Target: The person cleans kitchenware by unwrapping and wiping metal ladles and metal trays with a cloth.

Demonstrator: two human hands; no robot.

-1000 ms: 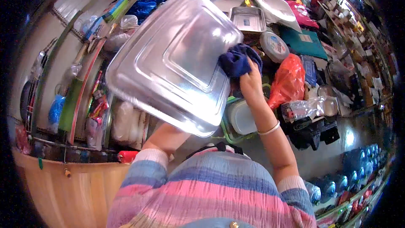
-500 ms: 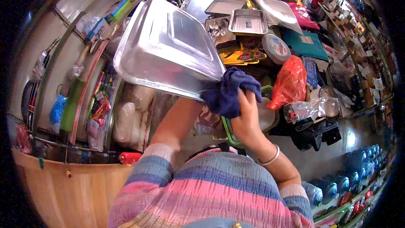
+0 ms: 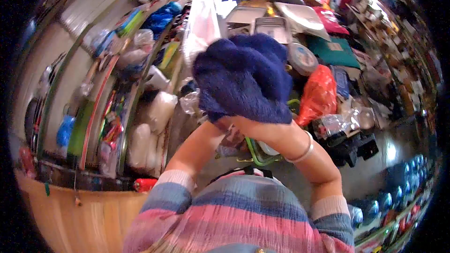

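Observation:
A bunched dark blue cloth fills the middle of the head view, with thick folds and a fuzzy surface. My right hand, a pale bangle on its wrist, is wrapped in the cloth from below; its fingers are covered. My left hand reaches up beneath the cloth's lower left side, and only its wrist end shows. Whatever the left hand holds is hidden. Beyond the cloth's upper left stands a long, bright pale surface; I cannot tell whether it is the shiny metal tray.
A rectangular metal pan lies behind the cloth. To the right are a red plastic bag, a round clear-lidded container and a teal folder. Goods-filled shelves line the left; large blue water bottles stand lower right.
The large shiny tray has swung out of its broad view at upper left. The blue cloth has moved up and left, nearer the camera, and my two hands have come together beneath it.

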